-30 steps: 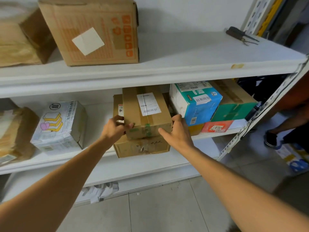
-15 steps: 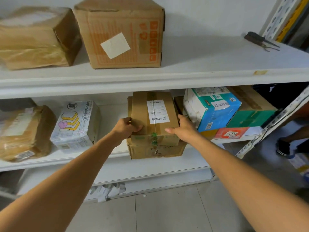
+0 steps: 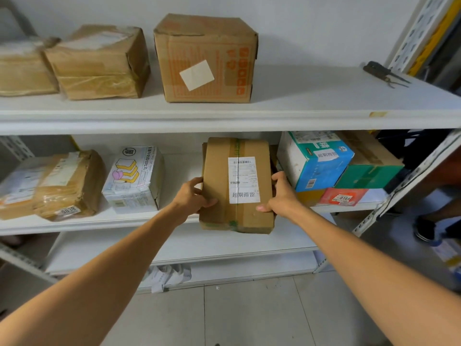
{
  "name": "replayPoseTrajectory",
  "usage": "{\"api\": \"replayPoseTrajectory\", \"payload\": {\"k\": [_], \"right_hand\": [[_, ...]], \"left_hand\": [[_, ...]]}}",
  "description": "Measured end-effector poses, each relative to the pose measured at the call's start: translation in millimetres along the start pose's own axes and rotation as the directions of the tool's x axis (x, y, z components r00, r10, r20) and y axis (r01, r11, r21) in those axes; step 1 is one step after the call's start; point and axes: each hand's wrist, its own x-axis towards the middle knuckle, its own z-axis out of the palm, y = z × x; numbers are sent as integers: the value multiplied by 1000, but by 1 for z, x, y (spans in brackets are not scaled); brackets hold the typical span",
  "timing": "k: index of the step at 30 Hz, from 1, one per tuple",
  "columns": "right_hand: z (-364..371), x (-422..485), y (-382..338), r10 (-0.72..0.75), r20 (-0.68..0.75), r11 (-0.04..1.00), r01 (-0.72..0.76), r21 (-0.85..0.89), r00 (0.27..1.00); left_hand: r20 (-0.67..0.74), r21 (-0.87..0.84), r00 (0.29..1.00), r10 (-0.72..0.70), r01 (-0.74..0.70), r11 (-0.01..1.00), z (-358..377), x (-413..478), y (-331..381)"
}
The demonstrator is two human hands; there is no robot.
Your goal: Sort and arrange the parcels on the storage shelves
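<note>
1. My view now sits higher and further left than a second ago, so a third brown parcel (image 3: 23, 68) shows at the upper shelf's (image 3: 299, 113) left end.
2. The taped brown parcel (image 3: 237, 183) in my grip now covers the box beneath almost completely; earlier that lower box's front stuck out below it.
3. My left hand (image 3: 193, 196) and right hand (image 3: 280, 196) now clasp the parcel's sides midway along, further from its near corners.

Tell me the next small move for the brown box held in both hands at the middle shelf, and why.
Probably ease the brown box backward onto the middle shelf. Its front end overhangs the shelf edge, the left hand and right hand clamp its sides, and it fills the gap between the white bread-print parcel and the blue box.
</note>
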Motion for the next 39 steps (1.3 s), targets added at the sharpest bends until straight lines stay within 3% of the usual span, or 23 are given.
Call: {"api": "replayPoseTrajectory", "payload": {"k": [4,10,27,33,39], "right_hand": [[1,-15,-3,-61,-29,997,60,-38,998],[-4,-31,1,-133,-84,985,141,97,988],[0,-40,41,-167,-164,933,209,292,972],[13,-56,43,-55,-309,942,152,298,950],[37,-85,29,158,-460,948,-3,319,874]], "left_hand": [[-61,36,993,101,-99,994,1,-14,2],[-83,26,979,188,-187,982,-1,-26,2],[61,-12,955,291,-290,957,16,-21,-9],[195,-16,918,345,-348,937,15,5,-10],[429,-33,824,370,-395,918,4,23,-10]]}}
